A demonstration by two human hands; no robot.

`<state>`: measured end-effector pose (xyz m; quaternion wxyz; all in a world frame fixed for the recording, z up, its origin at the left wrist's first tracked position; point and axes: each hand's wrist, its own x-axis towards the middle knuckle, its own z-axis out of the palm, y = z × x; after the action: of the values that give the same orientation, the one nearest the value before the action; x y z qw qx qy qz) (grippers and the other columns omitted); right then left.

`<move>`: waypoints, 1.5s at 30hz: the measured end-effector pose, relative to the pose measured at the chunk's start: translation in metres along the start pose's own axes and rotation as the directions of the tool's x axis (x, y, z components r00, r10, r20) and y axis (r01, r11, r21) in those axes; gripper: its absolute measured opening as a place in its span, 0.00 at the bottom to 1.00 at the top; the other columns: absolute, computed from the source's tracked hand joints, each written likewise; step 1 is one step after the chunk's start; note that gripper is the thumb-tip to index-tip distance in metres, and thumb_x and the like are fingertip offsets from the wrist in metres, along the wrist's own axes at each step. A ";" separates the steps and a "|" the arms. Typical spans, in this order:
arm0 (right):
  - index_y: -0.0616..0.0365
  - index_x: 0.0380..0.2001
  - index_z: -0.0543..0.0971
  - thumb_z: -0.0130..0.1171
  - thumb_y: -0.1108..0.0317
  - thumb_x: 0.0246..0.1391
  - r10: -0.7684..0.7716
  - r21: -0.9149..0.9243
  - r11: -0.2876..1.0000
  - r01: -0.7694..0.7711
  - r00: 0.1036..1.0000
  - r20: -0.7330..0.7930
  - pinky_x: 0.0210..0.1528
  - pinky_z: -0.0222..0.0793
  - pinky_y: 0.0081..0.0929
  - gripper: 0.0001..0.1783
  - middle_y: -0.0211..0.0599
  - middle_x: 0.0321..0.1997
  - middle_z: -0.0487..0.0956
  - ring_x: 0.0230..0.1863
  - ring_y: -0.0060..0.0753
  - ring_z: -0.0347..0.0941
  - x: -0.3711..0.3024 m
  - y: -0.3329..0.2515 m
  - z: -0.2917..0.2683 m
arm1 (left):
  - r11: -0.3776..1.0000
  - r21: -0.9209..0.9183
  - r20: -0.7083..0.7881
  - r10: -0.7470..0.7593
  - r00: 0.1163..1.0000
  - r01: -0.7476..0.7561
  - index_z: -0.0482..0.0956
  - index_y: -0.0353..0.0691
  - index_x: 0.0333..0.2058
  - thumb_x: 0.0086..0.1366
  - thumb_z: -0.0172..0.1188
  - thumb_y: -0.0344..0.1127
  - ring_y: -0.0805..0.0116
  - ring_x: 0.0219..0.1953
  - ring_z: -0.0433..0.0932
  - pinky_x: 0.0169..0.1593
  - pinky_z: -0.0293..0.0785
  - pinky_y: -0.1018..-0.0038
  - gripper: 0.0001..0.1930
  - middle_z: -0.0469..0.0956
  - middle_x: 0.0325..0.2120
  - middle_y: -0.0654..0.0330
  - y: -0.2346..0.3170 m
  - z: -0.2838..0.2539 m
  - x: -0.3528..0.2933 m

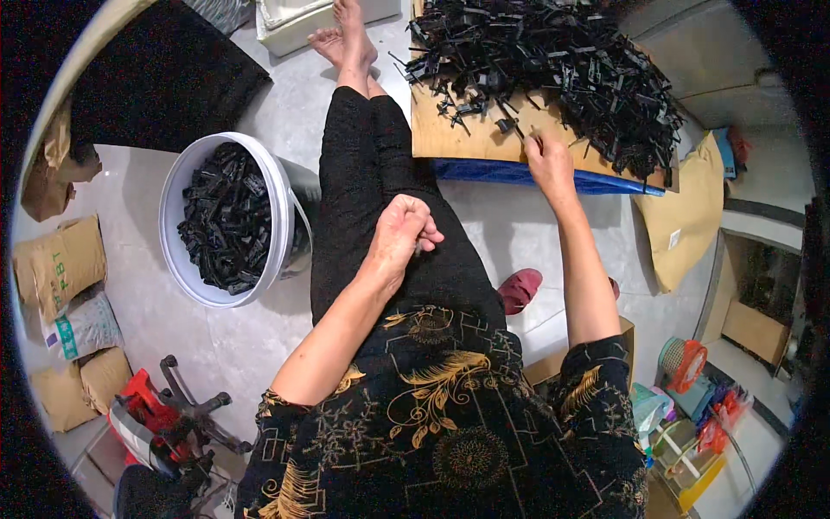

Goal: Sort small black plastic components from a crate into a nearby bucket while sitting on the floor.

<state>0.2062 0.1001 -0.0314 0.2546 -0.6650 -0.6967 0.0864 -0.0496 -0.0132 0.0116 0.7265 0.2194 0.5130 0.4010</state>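
Observation:
A large heap of small black plastic parts (562,60) covers most of a wooden board (484,143) at the upper right. At the board's near edge my right hand (551,164) is closed in a pinch, its fingertips at the thin stem of one black plastic part (508,123) that lies apart from the heap. My left hand (401,235) hovers over my lap with its fingers curled in; what it holds, if anything, is hidden. To the left stands a white bucket (278,216) filled with similar black parts.
My legs (353,156) stretch out between bucket and board. A red slipper (520,291) lies on the floor. Paper sacks (65,264) line the left side, near a wheeled chair base (186,402). A tan sack (687,216) leans right of the board.

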 end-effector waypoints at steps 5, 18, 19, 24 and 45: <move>0.55 0.19 0.70 0.52 0.60 0.54 0.403 0.484 0.635 -0.602 0.793 0.457 0.15 0.54 0.22 0.14 0.27 0.14 0.65 0.13 0.20 0.57 -0.019 -0.016 -0.027 | 0.838 0.404 0.104 0.357 0.928 -0.368 0.65 0.36 0.43 0.58 0.46 0.25 0.66 0.29 0.75 0.30 0.73 0.74 0.12 0.71 0.25 0.58 -0.011 0.004 0.000; 0.48 0.24 0.67 0.55 0.60 0.55 -0.050 0.454 0.038 -0.890 0.452 0.891 0.12 0.42 0.13 0.11 0.19 0.15 0.60 0.12 0.12 0.49 -0.111 -0.117 -0.056 | -0.035 0.792 0.501 0.608 0.615 -0.610 0.58 0.43 0.56 0.47 0.60 0.24 0.52 0.33 0.74 0.33 0.73 0.63 0.36 0.67 0.33 0.52 0.011 0.011 -0.034; 0.48 0.24 0.67 0.55 0.60 0.55 -0.053 0.455 0.040 -0.890 0.453 0.890 0.12 0.42 0.13 0.11 0.19 0.15 0.60 0.12 0.12 0.49 -0.114 -0.119 -0.057 | -0.039 0.777 0.520 0.603 0.606 -0.628 0.57 0.42 0.56 0.48 0.60 0.24 0.52 0.32 0.74 0.33 0.73 0.63 0.35 0.67 0.32 0.52 0.009 0.007 -0.037; 0.50 0.26 0.68 0.53 0.58 0.57 -0.043 0.418 0.025 -0.908 0.416 0.908 0.12 0.43 0.13 0.11 0.20 0.15 0.60 0.12 0.12 0.49 -0.122 -0.126 -0.059 | -0.032 0.775 0.546 0.537 0.643 -0.631 0.56 0.42 0.57 0.49 0.59 0.24 0.51 0.34 0.74 0.35 0.73 0.64 0.35 0.68 0.33 0.50 -0.002 -0.002 -0.041; 0.54 0.46 0.68 0.41 0.53 0.62 -0.047 0.676 0.393 -0.624 0.720 0.692 0.16 0.45 0.11 0.18 0.19 0.17 0.62 0.16 0.10 0.52 -0.102 -0.141 -0.039 | 0.953 0.202 0.176 0.192 0.965 -0.226 0.61 0.41 0.57 0.60 0.52 0.25 0.84 0.21 0.64 0.26 0.63 0.86 0.25 0.69 0.22 0.70 0.013 0.001 -0.031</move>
<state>0.0985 -0.0211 0.0424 0.2988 -0.4823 -0.4488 0.6904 -0.0584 -0.0310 0.0388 0.6885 0.3823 0.4704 0.3982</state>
